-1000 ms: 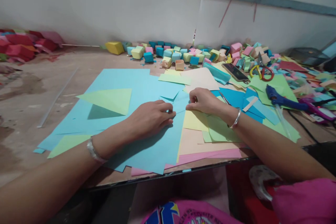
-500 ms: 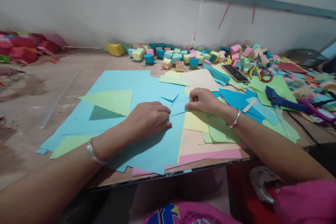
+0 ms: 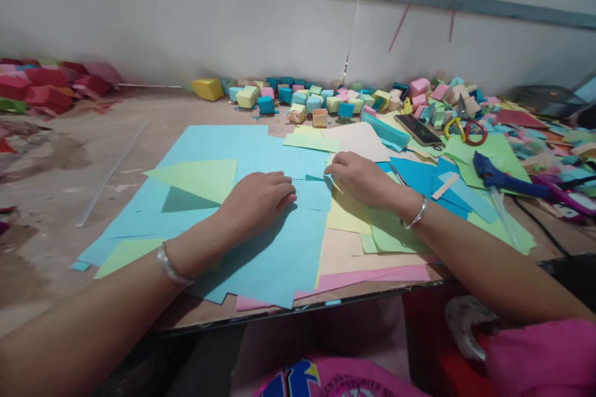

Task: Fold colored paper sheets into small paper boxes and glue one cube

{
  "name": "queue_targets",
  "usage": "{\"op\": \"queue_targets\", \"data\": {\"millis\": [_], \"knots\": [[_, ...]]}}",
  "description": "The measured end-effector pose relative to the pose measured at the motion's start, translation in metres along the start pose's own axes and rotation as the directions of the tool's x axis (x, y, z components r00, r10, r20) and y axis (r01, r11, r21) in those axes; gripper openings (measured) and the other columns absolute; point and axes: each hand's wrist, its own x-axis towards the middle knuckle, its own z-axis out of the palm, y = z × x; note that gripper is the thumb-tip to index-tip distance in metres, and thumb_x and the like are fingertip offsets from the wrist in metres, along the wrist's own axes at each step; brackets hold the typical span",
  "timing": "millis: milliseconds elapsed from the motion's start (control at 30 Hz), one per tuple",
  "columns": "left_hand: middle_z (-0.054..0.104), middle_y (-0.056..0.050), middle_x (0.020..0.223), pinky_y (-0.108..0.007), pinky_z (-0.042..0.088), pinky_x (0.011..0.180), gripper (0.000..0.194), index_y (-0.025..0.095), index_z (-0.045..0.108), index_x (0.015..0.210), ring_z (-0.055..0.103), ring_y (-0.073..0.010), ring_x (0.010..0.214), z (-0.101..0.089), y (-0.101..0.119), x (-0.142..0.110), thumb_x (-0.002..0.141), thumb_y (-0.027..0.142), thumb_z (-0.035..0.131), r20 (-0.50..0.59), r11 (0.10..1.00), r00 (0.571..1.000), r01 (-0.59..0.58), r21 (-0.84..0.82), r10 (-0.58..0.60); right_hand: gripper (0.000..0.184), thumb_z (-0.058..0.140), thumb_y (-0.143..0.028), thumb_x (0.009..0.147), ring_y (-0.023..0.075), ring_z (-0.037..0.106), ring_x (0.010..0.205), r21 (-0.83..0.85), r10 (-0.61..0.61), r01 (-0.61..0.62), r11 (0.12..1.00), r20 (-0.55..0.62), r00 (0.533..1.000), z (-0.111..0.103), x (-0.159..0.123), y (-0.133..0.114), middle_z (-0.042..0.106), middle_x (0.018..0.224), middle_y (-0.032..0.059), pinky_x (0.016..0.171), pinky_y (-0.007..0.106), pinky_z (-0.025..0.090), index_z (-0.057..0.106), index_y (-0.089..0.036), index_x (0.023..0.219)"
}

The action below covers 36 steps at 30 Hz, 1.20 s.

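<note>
A small light blue piece of paper (image 3: 313, 194) with a crease or fold lies over a large light blue sheet (image 3: 274, 267); the matching colours blur its edges. My right hand (image 3: 361, 178) is closed, with thumb and fingertips pinching the small piece at its right side. To the left, my left hand (image 3: 261, 198) rests on the blue paper, its fingers stretched out and the thumb apart, holding nothing. Beside it, a pale green paper piece (image 3: 205, 178) stands partly raised and casts a shadow. Another green piece (image 3: 125, 256) lies near my left forearm.
Small paper boxes (image 3: 314, 99) in several colours line the wall, and red ones (image 3: 46, 96) are heaped at left. At right are a phone (image 3: 419, 130), scissors (image 3: 465, 127), a blue glue gun (image 3: 503, 180) and loose sheets. A clear stick (image 3: 109, 177) lies at left.
My left hand has drawn slightly left and away from the small paper. My right hand has shifted slightly up and left, and the paper's raised fold now looks flatter.
</note>
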Motion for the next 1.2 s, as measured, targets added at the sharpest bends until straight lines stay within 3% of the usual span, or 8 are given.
{"op": "queue_targets", "data": {"millis": [100,200,300,500,633,800,967,1200], "knots": [[0.071,-0.011,0.097,-0.037,0.049,0.077,0.023,0.016,0.064,0.089,0.065,-0.0242,0.091,0.0,0.001,-0.001,0.093,0.028,0.046,0.056,0.994,0.996,0.071,0.081,-0.075,0.034,0.035,-0.012,0.095,0.0212,0.049,0.089,-0.056,-0.131,0.13,0.99,-0.013,0.991,-0.006,-0.001,-0.005,0.062,0.105,0.0104,0.072,0.034,0.035,0.065,-0.021,0.107],[0.07,-0.011,0.106,-0.035,0.05,0.076,0.023,0.017,0.061,0.104,0.065,-0.0235,0.094,0.001,0.001,-0.002,0.092,0.03,0.048,0.022,0.996,0.997,0.077,0.045,-0.078,0.039,0.028,-0.014,0.1,0.0202,0.047,0.091,-0.182,-0.33,0.326,0.928,0.009,0.944,-0.013,-0.002,-0.01,0.062,0.109,0.0089,0.077,0.036,0.032,0.065,-0.023,0.104],[0.069,-0.011,0.112,-0.034,0.05,0.076,0.027,0.018,0.057,0.114,0.066,-0.0231,0.095,0.002,-0.001,-0.003,0.093,0.028,0.045,0.007,0.996,0.996,0.089,0.015,-0.089,0.039,0.029,-0.017,0.101,0.0196,0.046,0.09,-0.206,-0.408,0.404,0.891,0.022,0.913,-0.014,-0.003,-0.016,0.063,0.104,0.0076,0.077,0.036,0.029,0.066,-0.023,0.094],[0.066,-0.012,0.117,-0.039,0.05,0.084,0.021,0.017,0.061,0.102,0.064,-0.026,0.102,0.003,-0.003,-0.003,0.092,0.031,0.047,0.047,0.993,0.992,0.115,-0.027,-0.114,0.03,0.039,-0.017,0.098,0.0184,0.046,0.085,-0.165,-0.345,0.329,0.93,-0.084,0.935,0.002,-0.001,-0.019,0.063,0.096,0.0075,0.075,0.034,0.028,0.064,-0.02,0.082],[0.066,-0.011,0.116,-0.039,0.05,0.088,0.013,0.019,0.059,0.094,0.061,-0.0266,0.111,0.006,-0.003,-0.004,0.091,0.028,0.05,0.063,0.989,0.991,0.126,-0.076,-0.122,0.025,0.05,-0.028,0.096,0.0182,0.048,0.082,-0.019,-0.299,0.3,0.954,-0.145,0.943,0.014,0.002,-0.016,0.064,0.095,0.0094,0.07,0.033,0.03,0.064,-0.016,0.079],[0.065,-0.011,0.12,-0.039,0.049,0.089,0.016,0.019,0.064,0.086,0.059,-0.0259,0.112,0.008,0.0,-0.006,0.09,0.021,0.048,0.012,0.991,0.998,0.069,-0.115,-0.068,0.025,0.051,-0.026,0.095,0.0181,0.046,0.077,0.055,-0.115,0.121,0.991,-0.09,0.989,0.018,0.003,-0.018,0.06,0.083,0.0086,0.065,0.031,0.029,0.061,-0.015,0.075],[0.068,-0.008,0.095,-0.036,0.049,0.079,0.025,0.018,0.07,0.081,0.062,-0.0215,0.087,0.004,0.007,-0.006,0.089,0.016,0.047,0.02,0.996,0.998,0.062,-0.057,-0.061,0.031,0.051,-0.038,0.095,0.0163,0.041,0.07,0.061,-0.066,0.068,0.996,-0.027,0.997,0.012,0.001,-0.024,0.053,0.074,0.0046,0.062,0.03,0.025,0.058,-0.017,0.073],[0.068,-0.008,0.09,-0.033,0.046,0.076,0.024,0.016,0.07,0.083,0.062,-0.0202,0.084,0.001,0.013,-0.006,0.088,0.015,0.047,0.054,0.994,0.995,0.091,-0.064,-0.088,0.032,0.051,-0.035,0.095,0.0122,0.043,0.067,0.364,0.025,-0.017,0.931,-0.018,1.0,0.013,0.0,-0.031,0.05,0.068,-0.0007,0.061,0.027,0.026,0.051,-0.018,0.068]]}}
